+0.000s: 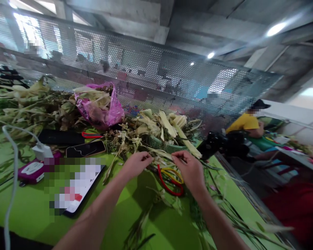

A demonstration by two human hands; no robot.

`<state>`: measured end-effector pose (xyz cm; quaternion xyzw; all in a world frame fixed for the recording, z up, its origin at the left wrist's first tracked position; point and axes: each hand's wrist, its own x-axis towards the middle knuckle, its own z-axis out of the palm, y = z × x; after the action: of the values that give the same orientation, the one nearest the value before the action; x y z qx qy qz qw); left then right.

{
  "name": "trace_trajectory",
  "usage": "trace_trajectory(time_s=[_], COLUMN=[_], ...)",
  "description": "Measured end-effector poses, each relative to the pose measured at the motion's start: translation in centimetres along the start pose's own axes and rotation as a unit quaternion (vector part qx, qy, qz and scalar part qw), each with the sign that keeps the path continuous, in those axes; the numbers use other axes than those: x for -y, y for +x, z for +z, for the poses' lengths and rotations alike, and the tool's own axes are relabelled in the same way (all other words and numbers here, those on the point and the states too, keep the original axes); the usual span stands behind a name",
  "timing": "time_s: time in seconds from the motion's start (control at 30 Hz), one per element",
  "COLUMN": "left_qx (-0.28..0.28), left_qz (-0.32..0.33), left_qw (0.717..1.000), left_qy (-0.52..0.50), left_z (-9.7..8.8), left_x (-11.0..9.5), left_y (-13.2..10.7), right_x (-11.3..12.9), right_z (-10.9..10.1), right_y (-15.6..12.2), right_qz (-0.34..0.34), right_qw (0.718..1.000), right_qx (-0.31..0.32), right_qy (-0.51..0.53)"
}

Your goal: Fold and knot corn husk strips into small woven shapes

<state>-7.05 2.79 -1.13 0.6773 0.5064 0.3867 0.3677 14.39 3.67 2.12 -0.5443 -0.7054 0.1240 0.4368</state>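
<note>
My left hand [138,163] and my right hand [190,170] are both closed in a pinch above the green table. Between them stretches a pale strip of dried corn husk [160,152], with its ends at my fingertips. Just below the strip lies a tool with red loop handles [169,190], probably scissors, and a yellow-handled tool [174,171] overlaps it. Their working ends are hidden among the scraps. Behind my hands, a pile of corn husks [159,125] rises over a green basket [156,141].
A tablet [80,187], a phone [86,149] and a purple power strip [32,172] with a white cable lie at the left. Husks fill a pink plastic bag [101,114] near the perforated metal screen [146,69]. A person in yellow [245,123] sits farther right.
</note>
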Motion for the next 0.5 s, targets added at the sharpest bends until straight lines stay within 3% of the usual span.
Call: trace_trajectory(time_s=[0.1, 0.27, 0.33, 0.5], left_qx=[0.075, 0.119, 0.103, -0.03], left_qz=[0.019, 0.036, 0.033, 0.004], left_qw=[0.994, 0.973, 0.967, 0.965], left_qy=[-0.081, -0.197, -0.229, -0.261], left_z=[0.8, 1.4, 1.5, 1.3], left_x=[-0.5, -1.2, -1.2, -0.9], left_y=[-0.2, -0.7, -0.7, -0.2], right_x=[0.4, 0.5, 0.6, 1.4], right_z=[-0.4, -0.5, -0.3, -0.2], right_y=[-0.4, -0.8, -0.9, -1.2], right_qz=[0.01, 0.039, 0.053, 0.062], right_qw=[0.998, 0.985, 0.975, 0.941], right_qx=[-0.043, -0.06, -0.063, -0.115], right_qy=[0.036, 0.16, 0.206, 0.313])
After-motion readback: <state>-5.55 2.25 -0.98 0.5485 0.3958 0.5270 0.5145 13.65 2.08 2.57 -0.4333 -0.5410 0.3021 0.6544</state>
